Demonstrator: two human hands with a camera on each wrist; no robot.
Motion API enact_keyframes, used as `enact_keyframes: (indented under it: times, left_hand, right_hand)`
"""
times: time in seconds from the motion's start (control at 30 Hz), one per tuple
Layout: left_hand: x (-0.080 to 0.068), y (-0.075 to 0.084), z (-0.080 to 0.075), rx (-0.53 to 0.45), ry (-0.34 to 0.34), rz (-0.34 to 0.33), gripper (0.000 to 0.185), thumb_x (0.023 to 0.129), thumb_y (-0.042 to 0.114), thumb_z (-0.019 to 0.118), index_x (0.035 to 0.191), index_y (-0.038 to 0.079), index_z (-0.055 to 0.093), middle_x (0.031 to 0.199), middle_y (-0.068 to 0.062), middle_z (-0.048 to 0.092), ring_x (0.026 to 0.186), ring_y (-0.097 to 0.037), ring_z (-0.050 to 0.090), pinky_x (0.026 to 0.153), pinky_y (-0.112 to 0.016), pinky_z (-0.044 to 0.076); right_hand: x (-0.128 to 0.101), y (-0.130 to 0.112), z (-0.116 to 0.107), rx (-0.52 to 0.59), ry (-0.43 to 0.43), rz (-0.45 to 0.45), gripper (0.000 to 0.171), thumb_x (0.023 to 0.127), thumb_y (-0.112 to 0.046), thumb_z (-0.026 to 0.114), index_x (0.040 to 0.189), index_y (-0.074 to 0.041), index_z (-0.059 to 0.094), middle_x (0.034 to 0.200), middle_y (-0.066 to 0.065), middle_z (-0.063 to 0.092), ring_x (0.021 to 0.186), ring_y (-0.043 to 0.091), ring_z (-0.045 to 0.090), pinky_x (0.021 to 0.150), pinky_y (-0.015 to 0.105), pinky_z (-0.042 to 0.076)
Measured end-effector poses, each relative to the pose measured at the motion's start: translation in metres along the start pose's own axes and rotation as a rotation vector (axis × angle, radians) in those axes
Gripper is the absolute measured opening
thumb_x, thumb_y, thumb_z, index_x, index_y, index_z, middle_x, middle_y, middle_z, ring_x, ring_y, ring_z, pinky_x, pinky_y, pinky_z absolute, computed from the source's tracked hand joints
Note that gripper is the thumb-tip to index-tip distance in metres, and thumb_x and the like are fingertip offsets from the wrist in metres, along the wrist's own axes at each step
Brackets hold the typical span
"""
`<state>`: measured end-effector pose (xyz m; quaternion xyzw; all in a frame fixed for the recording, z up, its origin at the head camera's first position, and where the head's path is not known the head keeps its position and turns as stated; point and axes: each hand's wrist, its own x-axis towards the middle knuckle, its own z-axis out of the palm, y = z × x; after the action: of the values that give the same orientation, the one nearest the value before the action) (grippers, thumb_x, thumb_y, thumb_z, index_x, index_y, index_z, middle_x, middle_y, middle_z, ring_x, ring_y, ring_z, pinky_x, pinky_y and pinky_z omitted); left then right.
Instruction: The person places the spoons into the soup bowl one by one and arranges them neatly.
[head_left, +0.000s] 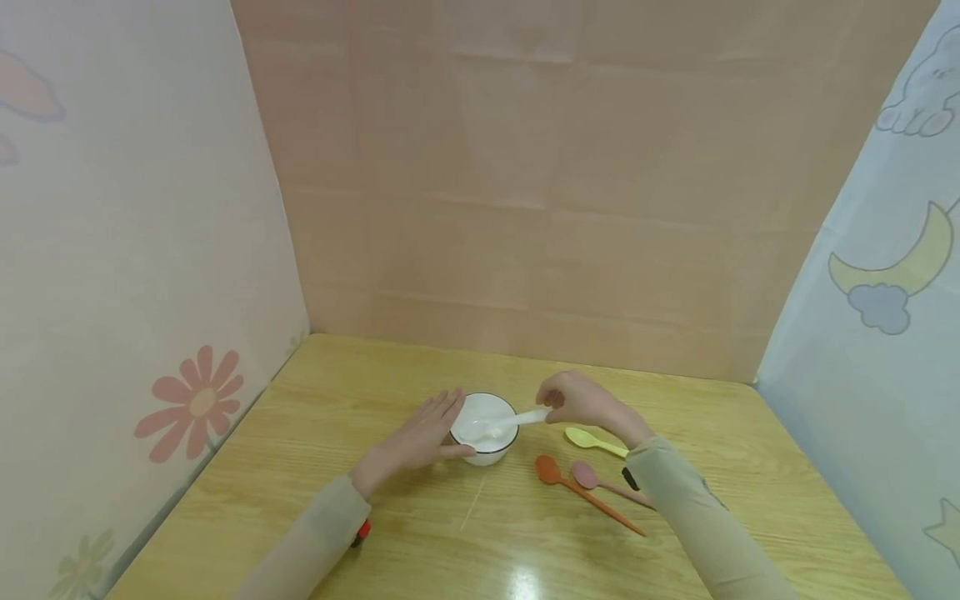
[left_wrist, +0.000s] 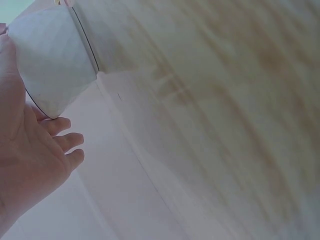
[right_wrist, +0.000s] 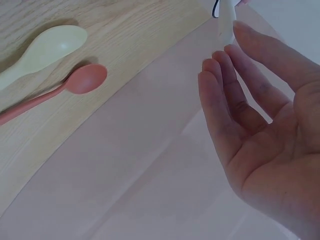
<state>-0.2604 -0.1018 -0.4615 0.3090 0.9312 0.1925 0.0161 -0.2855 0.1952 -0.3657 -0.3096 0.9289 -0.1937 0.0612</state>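
1. the person's left hand grasps a white round bowl with a thin dark rim, its fingers along the far-left edge and its thumb at the near side.
2. the right hand pinches the handle end of a white, smooth, long-handled spoon between thumb and fingertips.
3. the spoon slants from the right hand down toward the left, crossing the rim; its head is inside the bowl, between the two hands. whether it touches the bottom cannot be told.
4. the spoon is probably light and fairly stiff, with a slick surface that could turn in a loose pinch; the handle's outer end, where the right hand has it, seems the best hold.
5. the bowl looks hard and glazed, likely heavier than the spoon and perhaps easy to chip; a thumb-and-finger span on its outer wall should steady it better than one fingertip on the rim.
6. a pale yellow spoon lies just on the near side of the right hand, its handle running under that sleeve.
7. an orange-red round-headed spoon and a dusty-pink spoon lie side by side, nearer the person than the right hand.
8. a light wood-grain table is beneath both hands.
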Motion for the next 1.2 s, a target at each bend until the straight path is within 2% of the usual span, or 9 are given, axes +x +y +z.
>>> enact_keyframes:
  times: [0.13, 0.37, 0.7, 0.87, 1.2]
  left_hand:
    - [-0.001, 0.0, 0.0, -0.004, -0.004, -0.006, 0.096, 0.094, 0.059, 0.056, 0.157, -0.002, 0.016, 0.165, -0.021, 0.017, 0.153, -0.043, 0.016, 0.125, -0.054, 0.018]
    - [-0.002, 0.001, -0.001, -0.002, -0.014, -0.014, 0.097, 0.094, 0.06, 0.055, 0.158, -0.002, 0.014, 0.166, -0.019, 0.015, 0.153, -0.042, 0.015, 0.126, -0.053, 0.017]
    - [-0.002, 0.001, -0.003, 0.006, -0.002, 0.003, 0.096, 0.095, 0.058, 0.056, 0.157, -0.004, 0.016, 0.165, -0.022, 0.018, 0.153, -0.043, 0.017, 0.125, -0.055, 0.02]
    - [-0.001, 0.001, -0.002, 0.0, -0.003, -0.001, 0.096, 0.094, 0.058, 0.056, 0.157, -0.004, 0.016, 0.165, -0.022, 0.018, 0.153, -0.043, 0.017, 0.125, -0.055, 0.02]
    - [-0.001, 0.003, -0.004, -0.004, -0.008, 0.004, 0.096, 0.094, 0.057, 0.057, 0.157, -0.004, 0.016, 0.165, -0.022, 0.018, 0.153, -0.044, 0.017, 0.125, -0.056, 0.02]
  right_hand:
    - [-0.006, 0.006, -0.001, 0.053, 0.021, 0.008, 0.023, 0.079, -0.003, 0.079, 0.1, 0.001, 0.072, 0.093, 0.01, 0.072, 0.085, 0.022, 0.065, 0.073, 0.031, 0.054]
    - [-0.016, 0.019, -0.003, 0.103, 0.047, -0.073, 0.02, 0.08, -0.002, 0.076, 0.099, 0.004, 0.07, 0.091, 0.015, 0.071, 0.081, 0.017, 0.064, 0.071, 0.029, 0.055]
    - [-0.024, 0.029, -0.006, 0.076, 0.049, -0.002, 0.022, 0.083, -0.003, 0.075, 0.104, -0.001, 0.071, 0.101, 0.017, 0.072, 0.089, 0.029, 0.068, 0.077, 0.035, 0.058]
    - [-0.031, 0.035, -0.008, 0.055, 0.064, 0.02, 0.02, 0.084, -0.007, 0.076, 0.103, -0.002, 0.071, 0.098, 0.011, 0.072, 0.087, 0.025, 0.068, 0.076, 0.032, 0.057]
    - [-0.049, 0.052, -0.01, 0.067, 0.099, 0.061, 0.022, 0.085, -0.007, 0.075, 0.104, 0.002, 0.069, 0.098, 0.014, 0.072, 0.085, 0.019, 0.066, 0.076, 0.033, 0.058]
